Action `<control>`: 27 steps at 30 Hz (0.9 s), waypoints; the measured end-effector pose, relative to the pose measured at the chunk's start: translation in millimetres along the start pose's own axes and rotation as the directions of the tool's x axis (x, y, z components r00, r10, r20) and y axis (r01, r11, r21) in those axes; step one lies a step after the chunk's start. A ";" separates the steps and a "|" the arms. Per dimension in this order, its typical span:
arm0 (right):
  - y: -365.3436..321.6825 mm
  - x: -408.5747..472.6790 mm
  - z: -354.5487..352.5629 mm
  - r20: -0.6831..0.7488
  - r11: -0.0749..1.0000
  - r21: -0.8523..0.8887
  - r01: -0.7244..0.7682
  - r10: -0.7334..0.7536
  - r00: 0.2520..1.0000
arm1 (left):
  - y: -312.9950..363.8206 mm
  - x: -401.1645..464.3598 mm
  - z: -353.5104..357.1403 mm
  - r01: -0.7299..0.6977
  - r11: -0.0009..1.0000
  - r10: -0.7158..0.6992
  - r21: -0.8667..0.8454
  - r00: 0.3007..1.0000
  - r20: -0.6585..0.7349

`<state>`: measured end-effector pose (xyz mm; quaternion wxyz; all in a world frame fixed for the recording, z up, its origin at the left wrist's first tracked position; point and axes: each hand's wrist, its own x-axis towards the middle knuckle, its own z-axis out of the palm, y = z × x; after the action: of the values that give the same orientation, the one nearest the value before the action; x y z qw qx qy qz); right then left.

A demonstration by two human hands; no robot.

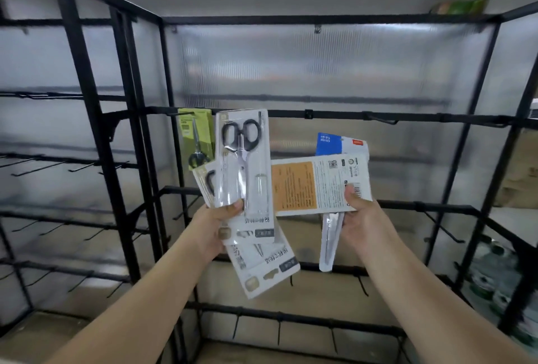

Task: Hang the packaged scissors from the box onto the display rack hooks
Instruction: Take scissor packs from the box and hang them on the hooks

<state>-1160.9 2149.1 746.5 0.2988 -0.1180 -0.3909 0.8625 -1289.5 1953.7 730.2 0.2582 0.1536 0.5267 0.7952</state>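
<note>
Both hands are up in front of a black metal display rack (pixel 291 114) with frosted plastic panels behind it. The left hand (pixel 217 228) grips a small fan of white scissors packs, fingers wrapped around the back and the thumb pressed on the front. The front pack (pixel 243 160) stands roughly upright but upside down, so the black scissor handles sit at the top and the printed label is down by the hand. A second white pack (pixel 266 267) pokes out below it, tilted off to the right, and the edge of a third one peeks out on the left side.

The right hand (pixel 359 215) grips another pack turned sideways (pixel 320 186), back facing the camera, with an orange panel, small print and a barcode under the thumb. The clear blister of another pack, with scissor blades in it (pixel 330 238), hangs down below that pack, and a blue and white card (pixel 339 143) sticks up behind it. I can't tell how many packs are in that hand.

Behind the left-hand bunch, a yellow-green scissors pack (pixel 196 136) hangs at the rack's middle crossbar. Bare hooks (pixel 381 119) jut from the same bar further right, and more hooks line the lower bars and the rack section to the left. Something green (pixel 463 4) sits on top of the rack at the upper right, too blurry to make out.
</note>
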 end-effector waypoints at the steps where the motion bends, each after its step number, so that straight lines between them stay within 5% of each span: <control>1: -0.8 1.9 -0.9 -0.008 1.000 0.018 0.009 -0.009 1.000 | -0.2 -0.3 2.7 0.006 1.000 -0.006 -0.005 1.000 -0.012; 5: 4.7 8.9 -3.3 -0.023 0.998 0.060 -0.021 0.022 0.999 | -6.3 -2.0 14.8 0.018 0.999 -0.017 -0.034 1.000 0.005; 10: 26.6 2.3 -4.4 0.061 0.973 -0.155 -0.168 0.179 0.982 | -12.5 -4.1 44.2 0.010 0.994 -0.009 -0.112 1.000 0.012; 20: 14.1 8.7 -22.7 0.028 0.792 -0.602 0.102 -0.106 0.994 | -9.0 6.9 28.3 -0.062 0.983 0.048 -0.174 0.995 -0.087; 27: 19.3 24.4 -6.4 0.122 0.717 -0.662 0.219 -0.184 0.975 | -0.6 -0.8 -32.5 -0.157 0.978 0.136 -0.140 0.980 -0.148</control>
<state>-1185.7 2157.8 728.6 0.3187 -0.1540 -0.6929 0.6282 -1305.5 1928.7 716.7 0.1727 0.1167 0.4687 0.8584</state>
